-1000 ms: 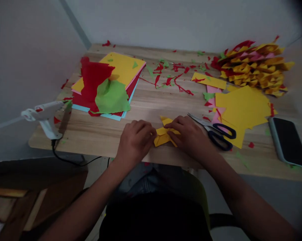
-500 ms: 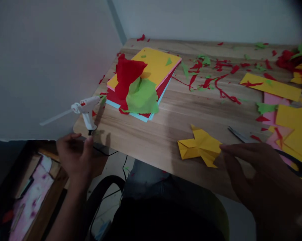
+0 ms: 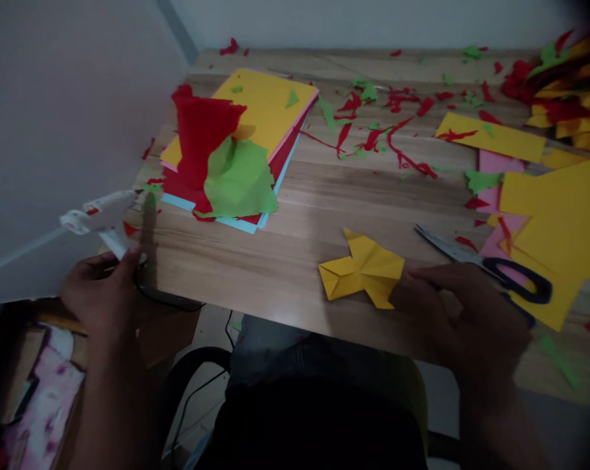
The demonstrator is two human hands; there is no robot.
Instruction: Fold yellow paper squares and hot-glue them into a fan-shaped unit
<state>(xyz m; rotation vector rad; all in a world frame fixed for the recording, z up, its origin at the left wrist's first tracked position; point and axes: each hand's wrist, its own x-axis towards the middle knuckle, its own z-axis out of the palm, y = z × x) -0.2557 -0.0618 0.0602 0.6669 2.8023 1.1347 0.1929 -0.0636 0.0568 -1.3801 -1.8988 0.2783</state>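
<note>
A folded yellow paper shape [image 3: 363, 271] lies near the front edge of the wooden table [image 3: 256, 261]. My right hand [image 3: 464, 313] rests just right of it, fingertips touching its right tip, fingers loosely curled and holding nothing. My left hand [image 3: 100, 292] is at the table's left corner, fingers closing round the handle of a white glue gun [image 3: 102, 219] that stands there with its black cord trailing down.
A stack of coloured paper sheets [image 3: 236, 150] with crumpled red and green pieces lies at the back left. Black-handled scissors [image 3: 491, 267] lie right of the folded shape, on yellow sheets [image 3: 554, 215]. Red and green scraps litter the middle. A pile of folded pieces [image 3: 564, 98] sits at the far right.
My left hand left the yellow shape, swung to the table's left corner and reached the glue gun's handle. My right hand slid to the shape's right tip. The view turned left.
</note>
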